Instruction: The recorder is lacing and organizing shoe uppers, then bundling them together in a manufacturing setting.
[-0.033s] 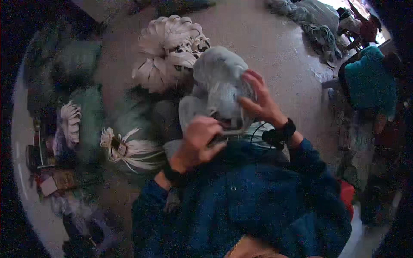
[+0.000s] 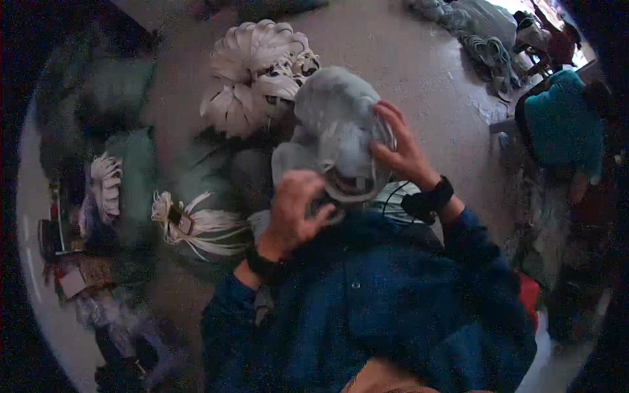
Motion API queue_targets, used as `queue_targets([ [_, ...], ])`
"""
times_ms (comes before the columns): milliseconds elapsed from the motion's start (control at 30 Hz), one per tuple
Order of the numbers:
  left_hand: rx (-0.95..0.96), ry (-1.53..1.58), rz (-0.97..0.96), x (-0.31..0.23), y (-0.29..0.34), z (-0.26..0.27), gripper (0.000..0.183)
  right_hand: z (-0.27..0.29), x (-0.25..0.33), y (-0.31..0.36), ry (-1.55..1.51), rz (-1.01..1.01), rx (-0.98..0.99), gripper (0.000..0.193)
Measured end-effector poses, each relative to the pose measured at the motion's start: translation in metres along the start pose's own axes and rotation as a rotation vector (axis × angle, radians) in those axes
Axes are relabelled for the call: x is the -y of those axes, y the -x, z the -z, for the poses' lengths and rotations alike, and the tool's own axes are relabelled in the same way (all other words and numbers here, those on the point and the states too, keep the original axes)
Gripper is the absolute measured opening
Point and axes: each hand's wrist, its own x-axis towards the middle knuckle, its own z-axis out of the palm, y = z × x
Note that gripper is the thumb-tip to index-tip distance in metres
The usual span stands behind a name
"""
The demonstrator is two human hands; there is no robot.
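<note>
A pale grey, soft-looking bundle (image 2: 337, 98) sits in front of my body, with a loop of pale strap (image 2: 354, 196) at its near end. My right hand (image 2: 406, 154) grips the bundle's right side, thumb on the near side and fingers along the far edge. A thin pale band shows between thumb and fingers there. My left hand (image 2: 295, 213) hovers at the near left of the bundle, next to the strap, its fingers bent and blurred by motion. Whether it pinches the strap cannot be made out.
Fanned cream-coloured strap bundles (image 2: 259, 72) lie on the floor beyond. Left of me are a tied cream bundle (image 2: 180, 223) with a dark tag and another strap coil (image 2: 107, 187). Grey coils (image 2: 491, 56) lie far right, near a teal cloth-covered seat (image 2: 563, 118).
My left hand has shifted slightly left and up, away from the strap loop. The loop at the near end shows more. My right hand stays on the bundle's side.
</note>
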Motion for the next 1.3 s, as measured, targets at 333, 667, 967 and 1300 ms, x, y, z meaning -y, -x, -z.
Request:
queue_targets([
  [333, -0.121, -0.080, 0.163, 0.057, 0.018, -0.072, 0.042, -0.002, 0.020, -0.004, -0.089, 0.050, 0.085, 0.066],
  [667, 0.012, 0.601, 0.335, 0.038, 0.026, -0.008, 0.013, -0.029, 0.000, 0.014, 0.159, 0.105, -0.082, 0.067],
  [967, -0.348, 0.373, 0.344, 0.051, -0.058, 0.026, 0.034, -0.068, -0.037, 0.019, 0.054, -0.017, -0.375, 0.066],
  [1300, 0.045, -0.251, -0.077, -0.003, 0.039, -0.005, 0.021, -0.034, -0.013, 0.032, -0.204, -0.112, -0.136, 0.070],
])
